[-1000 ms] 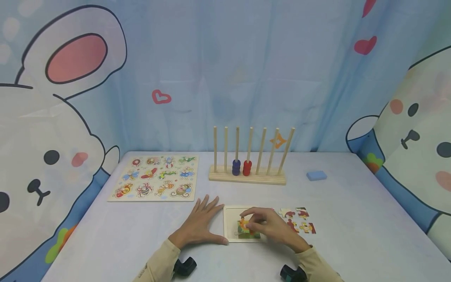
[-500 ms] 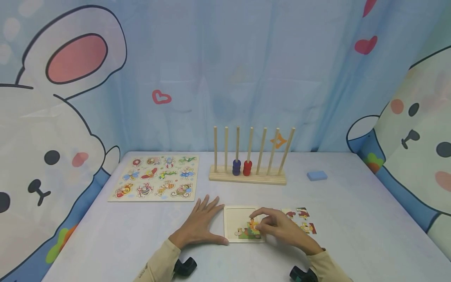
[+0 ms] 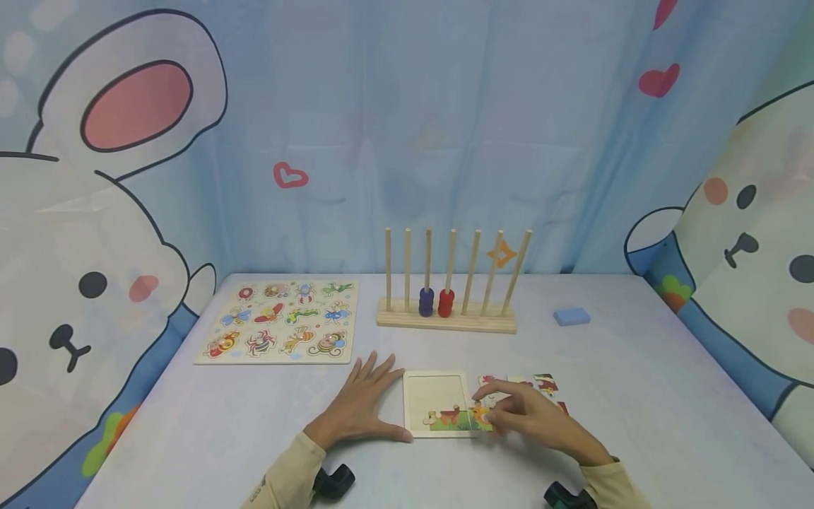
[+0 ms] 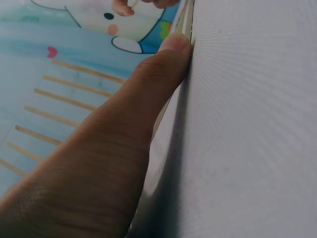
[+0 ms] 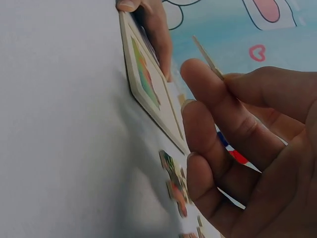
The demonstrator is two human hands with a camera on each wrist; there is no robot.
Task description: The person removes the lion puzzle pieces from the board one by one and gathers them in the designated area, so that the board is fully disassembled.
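Note:
My left hand [image 3: 359,403] lies on the table with fingers spread. Its thumb [image 4: 173,47] touches the lower left corner of a shallow wooden puzzle tray [image 3: 435,390]. Joined jigsaw pieces [image 3: 451,418] with a green ground and a brown animal fill the lower part of the tray. Just right of the tray, my right hand [image 3: 524,416] pinches a jigsaw piece [image 3: 480,416] in orange, yellow and green between thumb and index finger. In the right wrist view this piece [image 5: 208,57] shows edge-on, raised above the table. Loose jigsaw pieces [image 3: 545,384] lie behind the right hand, partly hidden by it.
A wooden peg stand [image 3: 445,322] with blue and red beads on two of its rods is at the back middle. An insect puzzle board [image 3: 276,323] lies at the back left. Towards the back right is a blue block [image 3: 571,317]. A printed curtain [image 3: 407,141] hangs behind the table.
My right hand has moved right, carrying the jigsaw piece from over the tray to just past its right edge. More of the tray's bare floor shows. The left hand stays put.

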